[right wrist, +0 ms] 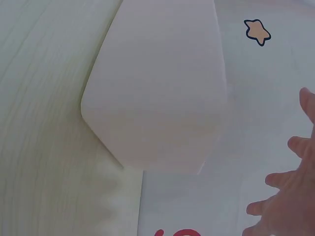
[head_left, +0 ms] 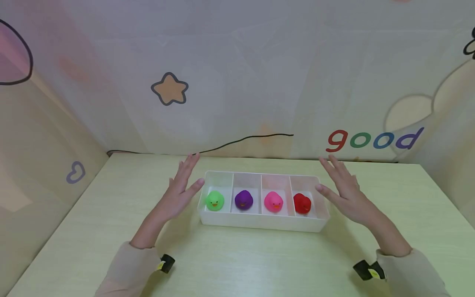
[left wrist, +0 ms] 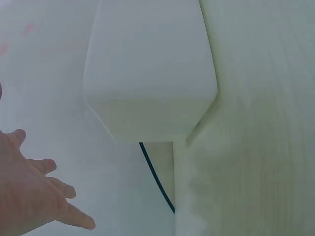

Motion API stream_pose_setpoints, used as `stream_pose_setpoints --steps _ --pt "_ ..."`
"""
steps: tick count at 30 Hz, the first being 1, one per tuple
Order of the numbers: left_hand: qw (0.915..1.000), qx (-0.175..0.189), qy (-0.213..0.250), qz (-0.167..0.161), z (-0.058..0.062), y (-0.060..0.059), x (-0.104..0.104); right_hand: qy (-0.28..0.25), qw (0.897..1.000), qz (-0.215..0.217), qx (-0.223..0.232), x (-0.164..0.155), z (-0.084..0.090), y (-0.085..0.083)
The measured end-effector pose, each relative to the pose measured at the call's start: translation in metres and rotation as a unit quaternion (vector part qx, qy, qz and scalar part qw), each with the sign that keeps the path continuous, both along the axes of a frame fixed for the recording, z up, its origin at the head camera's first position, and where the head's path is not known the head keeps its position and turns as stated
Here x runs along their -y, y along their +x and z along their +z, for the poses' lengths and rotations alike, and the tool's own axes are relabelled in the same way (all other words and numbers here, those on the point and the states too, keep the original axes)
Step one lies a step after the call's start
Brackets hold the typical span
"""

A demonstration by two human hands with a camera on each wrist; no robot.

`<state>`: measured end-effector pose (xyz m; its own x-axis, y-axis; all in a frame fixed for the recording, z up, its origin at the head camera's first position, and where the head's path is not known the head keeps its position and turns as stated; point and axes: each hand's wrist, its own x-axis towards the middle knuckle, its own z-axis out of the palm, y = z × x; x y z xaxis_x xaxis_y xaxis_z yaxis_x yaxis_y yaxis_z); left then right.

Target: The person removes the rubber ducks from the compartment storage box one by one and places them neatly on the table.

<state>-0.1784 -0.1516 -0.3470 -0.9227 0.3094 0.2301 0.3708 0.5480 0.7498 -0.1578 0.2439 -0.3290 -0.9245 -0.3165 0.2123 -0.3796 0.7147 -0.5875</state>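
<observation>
A white tray (head_left: 259, 222) with four compartments stands on the pale green table. From left to right the compartments hold a green duck (head_left: 214, 201), a purple duck (head_left: 243, 200), a pink duck (head_left: 273, 201) and a red duck (head_left: 302, 203). My left hand (head_left: 180, 189) hovers with straight fingers just beside the tray's left end, thumb close to the rim. At the tray's right end my right hand (head_left: 343, 191) is open, its thumb near the corner. Neither hand holds anything. The wrist views show the tray's end walls (left wrist: 150, 69) (right wrist: 157, 93) and the fingers (left wrist: 34, 191) (right wrist: 290, 196).
A patterned cloth backdrop (head_left: 237, 74) rises behind the table, with a dark cable (head_left: 237, 142) along its foot. Side walls close in at the left and right. Bare tabletop (head_left: 241, 264) lies between the tray and me.
</observation>
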Motion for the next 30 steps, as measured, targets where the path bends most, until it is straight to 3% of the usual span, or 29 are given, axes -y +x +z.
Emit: stream_pose_setpoints --steps 8,13,22,30 --pt "0.9886 0.068 0.129 -0.039 -0.001 0.0 0.0 -0.121 0.99 0.026 0.065 0.0 -0.002 -0.001" --pt "0.9793 0.102 0.17 -0.042 -0.004 0.0 -0.002 -0.178 0.978 0.035 0.102 0.002 -0.005 0.0" --pt "0.9718 0.14 0.189 -0.015 -0.012 -0.003 -0.004 -0.169 0.976 0.023 0.136 0.008 -0.012 0.0" --pt "0.9559 0.204 0.211 -0.003 -0.016 -0.007 -0.002 -0.148 0.977 0.019 0.153 0.016 -0.012 -0.003"
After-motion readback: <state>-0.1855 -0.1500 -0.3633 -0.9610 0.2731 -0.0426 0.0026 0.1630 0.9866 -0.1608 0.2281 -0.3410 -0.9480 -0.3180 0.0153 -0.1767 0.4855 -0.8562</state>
